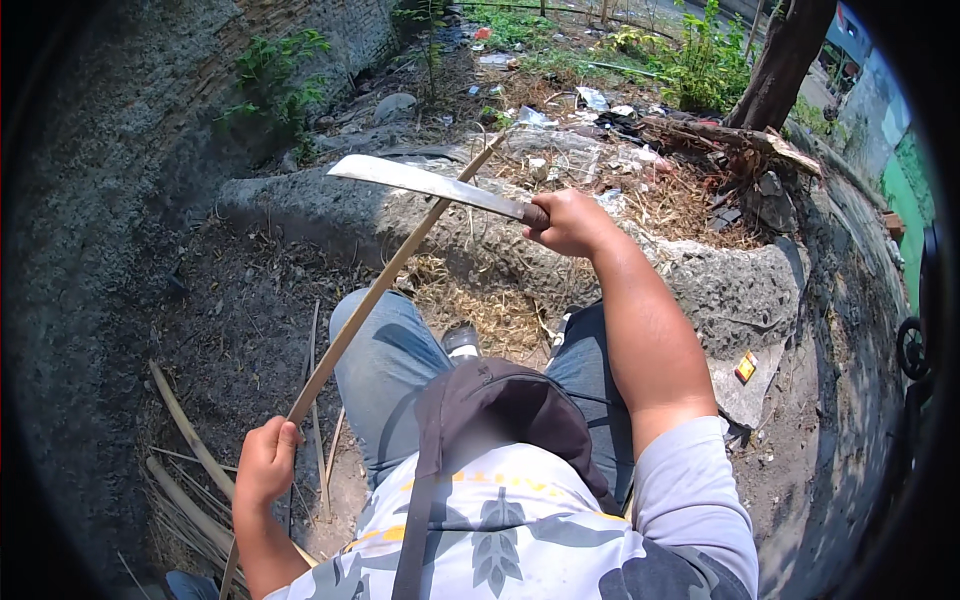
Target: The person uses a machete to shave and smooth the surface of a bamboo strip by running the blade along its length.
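Note:
My right hand (572,222) is closed round the brown handle of a machete (400,177). Its pale curved blade points left and crosses a long bamboo strip (372,292) near the strip's far end. Whether the edge touches the strip, I cannot tell. Lower on the left, my left hand (266,460) grips the strip, thumb on top. From there the strip slants up and away to the right, passing over my left knee, its far tip above the concrete slab. Its near end runs down past my left forearm.
A rough concrete slab (715,300) lies ahead, with litter and dry straw beyond it. Several cut bamboo pieces (190,425) lie at left. A wall (130,150) rises on the left; a tree trunk (785,65) stands far right. A small yellow-red packet (746,367) rests at right.

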`<state>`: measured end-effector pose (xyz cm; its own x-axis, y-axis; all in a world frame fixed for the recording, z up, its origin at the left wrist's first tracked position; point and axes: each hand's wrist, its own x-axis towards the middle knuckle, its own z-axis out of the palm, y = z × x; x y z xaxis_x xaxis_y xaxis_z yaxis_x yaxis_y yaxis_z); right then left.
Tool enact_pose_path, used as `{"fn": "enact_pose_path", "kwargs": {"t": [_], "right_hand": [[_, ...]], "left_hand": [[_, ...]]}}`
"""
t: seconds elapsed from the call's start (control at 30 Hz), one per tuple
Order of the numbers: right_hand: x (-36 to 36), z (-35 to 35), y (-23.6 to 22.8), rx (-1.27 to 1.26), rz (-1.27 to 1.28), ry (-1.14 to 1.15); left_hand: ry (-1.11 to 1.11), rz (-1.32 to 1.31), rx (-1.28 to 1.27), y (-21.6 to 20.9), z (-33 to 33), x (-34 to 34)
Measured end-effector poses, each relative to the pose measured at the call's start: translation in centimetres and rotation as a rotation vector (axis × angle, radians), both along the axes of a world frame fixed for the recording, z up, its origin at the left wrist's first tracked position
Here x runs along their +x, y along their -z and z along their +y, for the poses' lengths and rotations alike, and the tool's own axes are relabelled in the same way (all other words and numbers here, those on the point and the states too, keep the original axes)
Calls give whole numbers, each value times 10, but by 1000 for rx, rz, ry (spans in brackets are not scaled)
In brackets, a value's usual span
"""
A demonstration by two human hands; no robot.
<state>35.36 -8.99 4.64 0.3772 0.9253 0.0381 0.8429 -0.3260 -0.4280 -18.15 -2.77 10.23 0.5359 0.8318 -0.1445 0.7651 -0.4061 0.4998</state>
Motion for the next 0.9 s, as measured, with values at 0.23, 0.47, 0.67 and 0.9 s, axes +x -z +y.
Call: {"fn": "enact_pose_path", "kwargs": {"t": [0.23, 0.47, 0.67, 0.9], "right_hand": [[38, -11, 7, 184, 58, 250], [100, -24, 56, 444, 818, 867], [99, -19, 57, 591, 915, 864], [80, -16, 42, 651, 375, 359]], "left_hand": [[14, -13, -137, -18, -2, -25], [-70, -109, -127, 12, 6, -38], [-91, -289, -366, 39, 19, -12], [-76, -447, -548, 49, 48, 79]]}}
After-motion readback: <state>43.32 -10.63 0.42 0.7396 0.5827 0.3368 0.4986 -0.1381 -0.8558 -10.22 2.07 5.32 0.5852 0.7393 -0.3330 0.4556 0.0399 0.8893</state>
